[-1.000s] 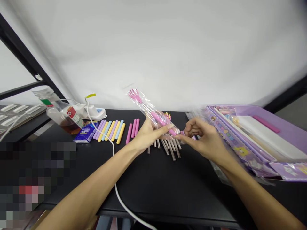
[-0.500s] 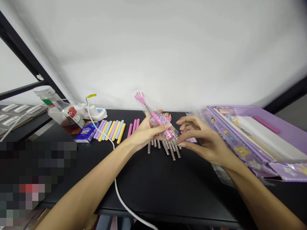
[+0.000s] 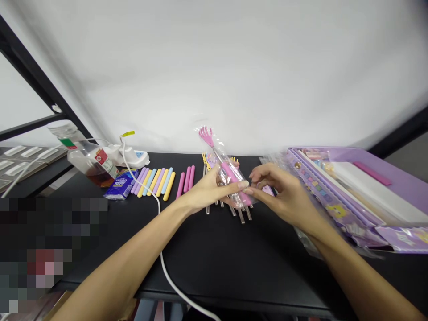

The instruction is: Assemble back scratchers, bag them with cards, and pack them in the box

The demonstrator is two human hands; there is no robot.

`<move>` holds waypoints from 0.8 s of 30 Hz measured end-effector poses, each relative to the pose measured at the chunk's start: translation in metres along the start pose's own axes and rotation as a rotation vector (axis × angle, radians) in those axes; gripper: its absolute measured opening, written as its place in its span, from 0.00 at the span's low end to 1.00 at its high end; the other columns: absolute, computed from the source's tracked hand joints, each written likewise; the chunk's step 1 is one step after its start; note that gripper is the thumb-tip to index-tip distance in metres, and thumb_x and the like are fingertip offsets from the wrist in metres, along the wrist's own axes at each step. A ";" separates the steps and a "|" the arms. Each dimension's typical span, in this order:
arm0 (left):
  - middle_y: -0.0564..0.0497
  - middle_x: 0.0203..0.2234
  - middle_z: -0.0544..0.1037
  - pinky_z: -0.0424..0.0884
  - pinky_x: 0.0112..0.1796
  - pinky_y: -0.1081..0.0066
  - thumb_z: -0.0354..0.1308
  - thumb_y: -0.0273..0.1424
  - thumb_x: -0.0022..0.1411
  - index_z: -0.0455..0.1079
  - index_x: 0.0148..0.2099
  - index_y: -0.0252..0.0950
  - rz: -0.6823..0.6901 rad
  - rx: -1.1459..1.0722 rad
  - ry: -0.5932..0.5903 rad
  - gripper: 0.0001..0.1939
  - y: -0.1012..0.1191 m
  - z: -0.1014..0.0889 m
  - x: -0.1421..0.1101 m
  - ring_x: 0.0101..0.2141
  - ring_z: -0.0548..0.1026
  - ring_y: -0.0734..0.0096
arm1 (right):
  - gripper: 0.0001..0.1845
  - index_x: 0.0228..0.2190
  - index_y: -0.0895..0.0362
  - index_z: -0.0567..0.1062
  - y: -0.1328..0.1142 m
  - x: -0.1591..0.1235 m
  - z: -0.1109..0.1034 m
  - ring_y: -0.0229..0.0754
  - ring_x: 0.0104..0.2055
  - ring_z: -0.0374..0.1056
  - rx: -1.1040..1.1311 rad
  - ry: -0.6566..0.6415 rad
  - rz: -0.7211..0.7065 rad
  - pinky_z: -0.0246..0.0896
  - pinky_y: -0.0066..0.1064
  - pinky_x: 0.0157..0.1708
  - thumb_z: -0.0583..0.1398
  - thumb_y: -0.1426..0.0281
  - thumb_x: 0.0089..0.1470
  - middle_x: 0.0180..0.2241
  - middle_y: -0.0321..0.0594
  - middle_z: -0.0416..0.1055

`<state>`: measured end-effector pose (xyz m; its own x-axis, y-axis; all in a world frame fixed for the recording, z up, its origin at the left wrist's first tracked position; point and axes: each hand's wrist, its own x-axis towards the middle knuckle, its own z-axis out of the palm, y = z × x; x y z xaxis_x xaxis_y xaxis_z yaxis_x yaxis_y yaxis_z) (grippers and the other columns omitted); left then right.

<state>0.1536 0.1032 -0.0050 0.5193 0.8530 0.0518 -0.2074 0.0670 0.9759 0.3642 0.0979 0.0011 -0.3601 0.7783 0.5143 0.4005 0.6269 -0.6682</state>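
Observation:
A pink back scratcher (image 3: 230,171) with a hand-shaped head and a metal shaft lies tilted inside a clear plastic bag (image 3: 219,145). My left hand (image 3: 214,187) is wrapped round its handle, thumb on top. The fingers of my right hand (image 3: 279,189) pinch the side of the bag near the handle's lower end. Behind and beneath my left hand are several metal rods (image 3: 241,216) with small yellow and other coloured hand-shaped ends, partly hidden. To their left lie pink handle tubes (image 3: 189,178) and a row of purple, yellow and blue tubes (image 3: 154,183).
A purple box (image 3: 347,205) with cartoon prints stands open at the right beside crumpled clear plastic. At the left are a bottle of brown liquid (image 3: 90,165), a blue tissue pack (image 3: 121,185) and a power strip (image 3: 137,158). A white cable (image 3: 167,272) crosses the black table.
The bagged back scratcher has shifted right and turned steeper in my left hand. My right hand let go of the bag, spread its fingers, and now pinches its edge again.

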 end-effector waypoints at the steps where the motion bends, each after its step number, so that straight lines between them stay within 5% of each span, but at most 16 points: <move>1: 0.46 0.40 0.79 0.79 0.35 0.65 0.69 0.35 0.59 0.58 0.64 0.40 -0.007 -0.001 -0.009 0.35 0.000 0.000 -0.001 0.36 0.82 0.62 | 0.14 0.36 0.53 0.71 0.001 0.000 0.000 0.42 0.33 0.70 0.054 -0.007 0.062 0.69 0.35 0.32 0.68 0.60 0.55 0.35 0.40 0.71; 5: 0.45 0.41 0.79 0.78 0.41 0.59 0.76 0.28 0.47 0.57 0.65 0.40 -0.012 0.028 -0.042 0.47 0.000 -0.001 -0.001 0.40 0.81 0.58 | 0.20 0.33 0.54 0.69 0.003 -0.003 0.003 0.38 0.27 0.70 0.173 -0.030 0.216 0.68 0.31 0.27 0.70 0.56 0.51 0.29 0.36 0.72; 10: 0.45 0.40 0.79 0.76 0.46 0.52 0.75 0.26 0.46 0.67 0.57 0.37 0.012 0.059 -0.101 0.36 0.001 -0.004 0.000 0.44 0.80 0.53 | 0.22 0.32 0.53 0.67 0.001 -0.002 0.006 0.36 0.21 0.66 0.307 -0.037 0.340 0.65 0.29 0.21 0.71 0.55 0.48 0.21 0.30 0.69; 17: 0.41 0.44 0.78 0.77 0.44 0.52 0.76 0.26 0.45 0.63 0.61 0.37 -0.050 0.084 -0.017 0.42 0.003 -0.009 0.000 0.42 0.80 0.54 | 0.26 0.34 0.53 0.65 -0.005 0.003 0.002 0.37 0.24 0.69 0.483 -0.119 0.430 0.67 0.28 0.25 0.75 0.61 0.43 0.23 0.31 0.73; 20: 0.43 0.42 0.78 0.78 0.45 0.54 0.72 0.31 0.54 0.61 0.64 0.37 0.010 0.019 0.159 0.39 0.006 -0.018 0.005 0.39 0.80 0.60 | 0.22 0.31 0.53 0.66 -0.009 0.003 -0.002 0.34 0.23 0.64 0.437 -0.144 0.394 0.63 0.27 0.24 0.72 0.60 0.47 0.22 0.29 0.68; 24: 0.49 0.36 0.79 0.77 0.48 0.59 0.66 0.33 0.62 0.45 0.72 0.40 0.235 -0.086 0.481 0.43 0.009 -0.034 0.013 0.38 0.81 0.67 | 0.17 0.30 0.54 0.67 -0.010 0.001 -0.010 0.34 0.24 0.62 0.389 -0.265 0.356 0.59 0.28 0.24 0.70 0.61 0.52 0.23 0.30 0.67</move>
<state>0.1299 0.1324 -0.0032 0.0173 0.9894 0.1439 -0.3497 -0.1288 0.9280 0.3682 0.0934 0.0136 -0.4789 0.8717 0.1037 0.2145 0.2308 -0.9491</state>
